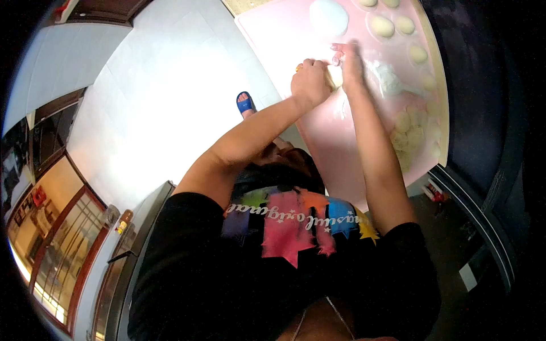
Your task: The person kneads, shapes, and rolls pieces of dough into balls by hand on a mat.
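Observation:
On a pink work surface (318, 122), a small pale lump of dough (335, 75) lies between my two hands. My left hand (311, 81) has its fingers curled round the left side of the lump, and something yellow, perhaps a ring, shows on one finger. My right hand (351, 62) is on the other side, its palm edge against the dough and its slightly blurred fingers apart, pointing left. To the right of this hand sits white flour (388, 79), with what looks like a scoop in it.
Rounded dough balls (381, 26) line the right edge, with several flatter pieces (406, 133) nearer me. A white round patch or dish (329, 18) lies at the far end. White floor (170, 85) and my foot in a blue sandal (244, 102) appear left.

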Demonstrator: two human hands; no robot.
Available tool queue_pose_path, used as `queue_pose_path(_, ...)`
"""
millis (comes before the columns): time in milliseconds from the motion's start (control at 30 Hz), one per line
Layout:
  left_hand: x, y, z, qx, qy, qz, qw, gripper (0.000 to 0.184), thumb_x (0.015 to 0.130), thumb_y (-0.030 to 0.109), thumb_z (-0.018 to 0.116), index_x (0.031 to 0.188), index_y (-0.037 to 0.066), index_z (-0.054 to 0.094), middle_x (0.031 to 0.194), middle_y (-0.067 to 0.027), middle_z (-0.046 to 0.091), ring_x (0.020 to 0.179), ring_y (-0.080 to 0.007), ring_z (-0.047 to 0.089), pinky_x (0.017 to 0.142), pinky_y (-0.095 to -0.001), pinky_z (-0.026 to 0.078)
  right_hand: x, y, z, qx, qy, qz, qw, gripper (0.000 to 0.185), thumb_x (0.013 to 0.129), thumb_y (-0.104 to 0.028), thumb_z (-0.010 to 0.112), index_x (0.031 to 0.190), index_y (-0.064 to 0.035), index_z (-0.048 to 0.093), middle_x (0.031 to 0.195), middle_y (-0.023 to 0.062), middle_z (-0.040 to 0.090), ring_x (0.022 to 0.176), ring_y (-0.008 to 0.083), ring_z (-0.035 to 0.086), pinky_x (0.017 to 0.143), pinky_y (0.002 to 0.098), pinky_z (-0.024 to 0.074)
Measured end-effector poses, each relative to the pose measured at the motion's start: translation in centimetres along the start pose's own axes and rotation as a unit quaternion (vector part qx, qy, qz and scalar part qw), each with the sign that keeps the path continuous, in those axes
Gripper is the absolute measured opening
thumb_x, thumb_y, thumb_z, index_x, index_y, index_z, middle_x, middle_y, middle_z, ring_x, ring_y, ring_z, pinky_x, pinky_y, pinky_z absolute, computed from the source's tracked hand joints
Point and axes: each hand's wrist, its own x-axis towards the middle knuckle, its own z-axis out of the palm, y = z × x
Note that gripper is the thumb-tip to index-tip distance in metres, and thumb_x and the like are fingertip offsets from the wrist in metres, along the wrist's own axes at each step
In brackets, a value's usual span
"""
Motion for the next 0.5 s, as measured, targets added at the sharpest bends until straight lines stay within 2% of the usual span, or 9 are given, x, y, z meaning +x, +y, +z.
queue_pose_path(33,-1.2,-0.2,0.3,-0.001,-0.002,-0.001,1.000,0.059,0.072,0.023,0.079,0.124,0.003,0.060,0.129,-0.0208,0.056,0.123,-0.0391,0.054,0.099,-0.0487,0.048,-0.7,-0.5,-0.9,0.263,-0.088,0.142,0.950,0.059,0.104,-0.052,0.038,0.112,0.0008,0.063,0.077,0.0053,0.059,0.063,0.0207,0.055,0.059,0.0337,0.0447)
queue_pose_path(67,-2.1,-1.1,0.9,0.010,0.010,0.053,0.998,0.059,0.073,0.019,0.078,0.126,0.001,0.058,0.129,-0.0214,0.056,0.122,-0.0399,0.052,0.100,-0.0499,0.047,-3.1,-2.8,0.8,0.325,0.040,0.189,0.926,0.064,0.106,-0.052,0.034,0.110,0.0061,0.061,0.073,-0.0003,0.046,0.060,0.0134,0.041,0.057,0.0272,0.0398)
queue_pose_path(100,-3.0,-2.0,1.8,0.021,0.023,0.107,0.994,0.059,0.074,0.015,0.077,0.127,0.000,0.055,0.128,-0.0221,0.055,0.122,-0.0408,0.050,0.101,-0.0511,0.045,-2.9,3.1,2.8,0.140,0.100,0.114,0.978,0.052,0.107,-0.043,0.037,0.113,0.0032,0.061,0.086,0.0092,0.058,0.075,0.0189,0.055,0.065,0.0305,0.0453)
queue_pose_path(167,-4.7,-3.2,3.1,0.011,0.083,0.144,0.986,0.054,0.076,0.007,0.073,0.126,-0.001,0.054,0.124,-0.0231,0.055,0.117,-0.0420,0.050,0.101,-0.0527,0.043,-7.7,3.3,4.6,-0.085,0.214,-0.013,0.973,0.037,0.102,-0.032,0.048,0.116,-0.0017,0.061,0.119,0.0196,0.062,0.112,0.0281,0.059,0.095,0.0396,0.0435)
queue_pose_path(300,-4.8,-3.8,1.6,-0.054,0.065,0.171,0.982,0.054,0.076,0.003,0.072,0.127,0.000,0.054,0.127,-0.0268,0.052,0.123,-0.0438,0.048,0.102,-0.0491,0.046,-7.3,2.7,4.0,-0.214,0.206,-0.089,0.951,0.028,0.099,-0.025,0.052,0.117,-0.0054,0.061,0.127,0.0179,0.060,0.120,0.0304,0.055,0.103,0.0452,0.0374)
queue_pose_path(367,-3.3,-3.5,-0.2,-0.074,0.003,0.118,0.990,0.059,0.077,0.006,0.074,0.131,-0.002,0.054,0.119,-0.0214,0.059,0.115,-0.0408,0.053,0.099,-0.0467,0.048,-4.2,1.6,2.9,-0.252,0.165,-0.110,0.947,0.029,0.099,-0.028,0.053,0.117,-0.0070,0.061,0.129,0.0140,0.060,0.124,0.0309,0.051,0.108,0.0484,0.0304)
queue_pose_path(400,-2.3,-3.1,-0.9,-0.102,-0.014,0.070,0.992,0.061,0.077,0.012,0.076,0.133,0.000,0.056,0.122,-0.0190,0.059,0.116,-0.0376,0.055,0.102,-0.0440,0.049,-2.9,1.3,2.5,-0.300,0.189,-0.149,0.923,0.027,0.098,-0.029,0.055,0.115,-0.0089,0.062,0.119,0.0133,0.065,0.113,0.0318,0.060,0.099,0.0469,0.0405)
queue_pose_path(433,-1.3,-2.6,-1.4,-0.101,-0.013,0.070,0.992,0.061,0.077,0.012,0.076,0.133,0.000,0.056,0.122,-0.0190,0.059,0.116,-0.0376,0.055,0.102,-0.0440,0.049,-1.7,1.4,2.1,-0.298,0.189,-0.150,0.923,0.027,0.098,-0.029,0.055,0.115,-0.0089,0.062,0.119,0.0133,0.065,0.113,0.0318,0.060,0.099,0.0469,0.0405)
queue_pose_path(500,0.7,-1.4,-1.9,-0.021,-0.034,0.081,0.996,0.062,0.075,0.020,0.078,0.131,0.002,0.059,0.123,-0.0195,0.060,0.115,-0.0357,0.058,0.101,-0.0427,0.050,0.4,1.9,1.5,-0.309,0.112,-0.161,0.931,0.026,0.097,-0.031,0.055,0.111,-0.0114,0.065,0.109,0.0132,0.070,0.097,0.0331,0.067,0.088,0.0462,0.0489)
